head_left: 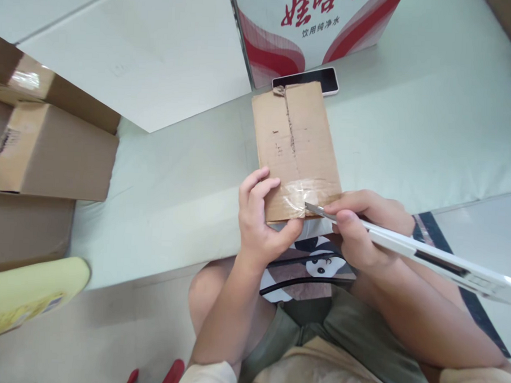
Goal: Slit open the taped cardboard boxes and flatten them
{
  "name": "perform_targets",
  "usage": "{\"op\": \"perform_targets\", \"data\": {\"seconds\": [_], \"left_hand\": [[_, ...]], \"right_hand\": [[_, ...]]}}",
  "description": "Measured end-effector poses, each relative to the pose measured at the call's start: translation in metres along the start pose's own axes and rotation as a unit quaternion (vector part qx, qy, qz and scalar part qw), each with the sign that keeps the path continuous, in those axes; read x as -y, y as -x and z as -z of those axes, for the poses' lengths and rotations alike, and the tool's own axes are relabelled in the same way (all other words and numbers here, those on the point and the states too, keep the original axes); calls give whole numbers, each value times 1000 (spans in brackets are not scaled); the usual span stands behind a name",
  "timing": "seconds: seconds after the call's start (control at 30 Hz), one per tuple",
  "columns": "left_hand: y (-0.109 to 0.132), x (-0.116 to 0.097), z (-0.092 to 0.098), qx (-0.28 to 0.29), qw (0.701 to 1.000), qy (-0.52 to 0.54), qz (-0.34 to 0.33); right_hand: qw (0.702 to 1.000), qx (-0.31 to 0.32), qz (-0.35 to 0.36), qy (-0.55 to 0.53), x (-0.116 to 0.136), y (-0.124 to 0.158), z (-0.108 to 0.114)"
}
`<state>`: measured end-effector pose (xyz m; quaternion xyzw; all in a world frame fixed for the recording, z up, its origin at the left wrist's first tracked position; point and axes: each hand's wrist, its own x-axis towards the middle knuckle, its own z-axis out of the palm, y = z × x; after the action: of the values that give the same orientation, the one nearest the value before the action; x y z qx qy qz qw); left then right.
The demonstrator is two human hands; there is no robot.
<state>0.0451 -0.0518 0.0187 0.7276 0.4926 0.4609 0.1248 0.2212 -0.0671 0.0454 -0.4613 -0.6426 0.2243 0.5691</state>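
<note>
A small brown cardboard box (312, 137) lies on the pale green covered table, with clear tape (295, 194) across its near end. My left hand (260, 214) grips the near left corner, fingers on top and thumb at the near edge. In my right hand (370, 225) is a white utility knife (430, 255), its blade out. The blade tip touches or hovers just over the tape at the box's near edge; I cannot tell which. A dark torn seam runs along the box's top from the far end.
Behind the box lies a phone-like device (328, 80), in front of a red-and-white carton (279, 40). A white panel (160, 52) stands at the back left. Cardboard boxes (71, 149) are stacked at the left, above a yellow-green rolled item (35, 295). A panda-print bag (324, 266) is near my lap.
</note>
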Motion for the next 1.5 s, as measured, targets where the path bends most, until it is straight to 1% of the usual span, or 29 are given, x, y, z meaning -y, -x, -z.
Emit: {"op": "perform_targets", "data": {"seconds": [0.3, 0.6, 0.8, 0.93, 1.03, 1.13, 1.23, 1.33, 1.43, 1.5], "left_hand": [[0, 1, -1, -4, 1000, 18, -6], [0, 2, -1, -3, 1000, 6, -11], [1, 3, -4, -7, 1000, 11, -11], [3, 4, -8, -8, 1000, -4, -1], [5, 6, -10, -7, 1000, -8, 7], [5, 7, -11, -8, 1000, 5, 4], [3, 6, -10, -15, 999, 32, 10], [0, 2, -8, -18, 998, 57, 15], [0, 0, -7, -16, 997, 72, 20], [1, 0, -5, -15, 996, 82, 26]], "right_hand": [[1000, 4, 12, 3, 0, 0, 0], [1000, 13, 22, -1, 2, -4, 0], [999, 0, 31, -8, -1, -1, -1], [999, 1, 35, -29, -8, 5, -2], [998, -17, 39, -55, -13, 7, -5], [995, -34, 47, -76, -14, 6, -7], [994, -27, 65, -88, -15, 5, -7], [996, -5, 41, -80, -14, 8, -6], [998, -15, -1, -64, -12, 11, -5], [998, -14, -12, -57, -10, 10, -4]]}}
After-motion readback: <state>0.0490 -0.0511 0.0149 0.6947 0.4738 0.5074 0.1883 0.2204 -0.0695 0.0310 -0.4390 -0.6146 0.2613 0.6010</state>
